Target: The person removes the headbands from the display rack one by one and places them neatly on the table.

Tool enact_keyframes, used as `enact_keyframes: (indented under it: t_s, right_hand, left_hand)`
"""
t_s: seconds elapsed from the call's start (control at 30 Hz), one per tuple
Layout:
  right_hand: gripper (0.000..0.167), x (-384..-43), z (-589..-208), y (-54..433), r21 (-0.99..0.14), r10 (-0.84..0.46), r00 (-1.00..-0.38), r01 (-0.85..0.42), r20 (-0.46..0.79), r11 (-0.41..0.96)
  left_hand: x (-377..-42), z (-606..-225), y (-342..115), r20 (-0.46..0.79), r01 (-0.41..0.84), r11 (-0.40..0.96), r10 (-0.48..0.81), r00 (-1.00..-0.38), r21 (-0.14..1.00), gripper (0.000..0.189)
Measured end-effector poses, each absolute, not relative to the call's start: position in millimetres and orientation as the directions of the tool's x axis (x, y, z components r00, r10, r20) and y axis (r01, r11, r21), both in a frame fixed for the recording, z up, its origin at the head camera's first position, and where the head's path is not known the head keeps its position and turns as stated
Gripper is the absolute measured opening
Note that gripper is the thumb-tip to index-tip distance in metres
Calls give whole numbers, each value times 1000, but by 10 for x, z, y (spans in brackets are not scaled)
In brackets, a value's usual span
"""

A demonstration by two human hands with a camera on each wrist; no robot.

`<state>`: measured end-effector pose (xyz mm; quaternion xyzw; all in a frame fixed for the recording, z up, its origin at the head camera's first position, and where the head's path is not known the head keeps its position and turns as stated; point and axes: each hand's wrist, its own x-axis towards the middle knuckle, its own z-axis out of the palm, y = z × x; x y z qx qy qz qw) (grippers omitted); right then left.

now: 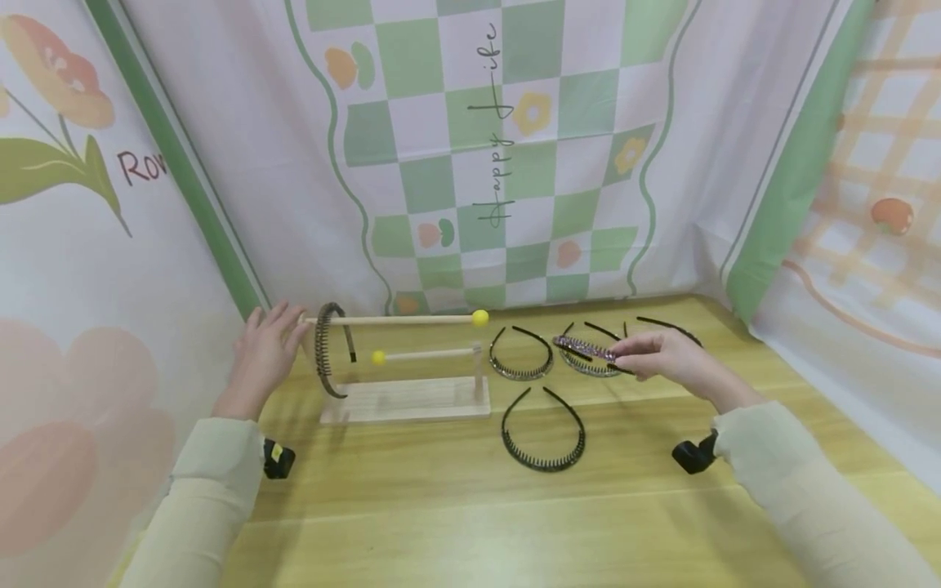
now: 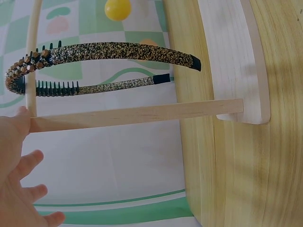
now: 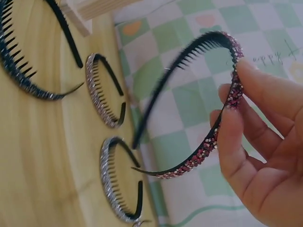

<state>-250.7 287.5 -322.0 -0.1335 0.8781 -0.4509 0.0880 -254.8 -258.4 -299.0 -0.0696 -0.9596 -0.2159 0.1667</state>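
Note:
My right hand (image 1: 657,356) pinches a pink glitter headband (image 3: 201,149) between thumb and fingers, its toothed inner side showing in the right wrist view. It is held up off the table, overlapping a silver headband (image 1: 591,370) in the head view. At the left stands a wooden headband stand (image 1: 412,400) with two rods tipped by yellow balls. Near the left end of its upper rod hangs a gold-and-black headband (image 2: 123,51). My left hand (image 1: 268,355) touches the top of the stand's left post (image 2: 137,115), its fingers spread and holding nothing.
Several headbands lie on the wooden table (image 1: 470,523): a toothed one (image 1: 544,464) in front, a glittery one (image 1: 520,376) behind it, and a dark one (image 1: 672,328) partly behind my right hand. Patterned cloth (image 1: 470,188) closes off the back and sides.

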Motion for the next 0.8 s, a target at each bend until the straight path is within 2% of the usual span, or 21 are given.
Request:
enact_keyframes:
  t_s: [0.13,0.6,0.8]
  right_hand:
    - [45,-2471,-3298,2977,-837,-353,-934,-149,-56,527]
    - [26,-2420,-3575,3317,-767,-525,-846,-275,-93,579]
    - [30,-2432,-3681,3417,-822,-581,-806,-252,-115,511]
  left_hand:
    - [-2546,-2984,-2572,355,211,895,65,-933,392,46]
    - [-2559,-2982,-2563,359,215,891,63,-931,399,48]
    - [-2556,-2989,-2565,353,209,891,60,-934,403,49]
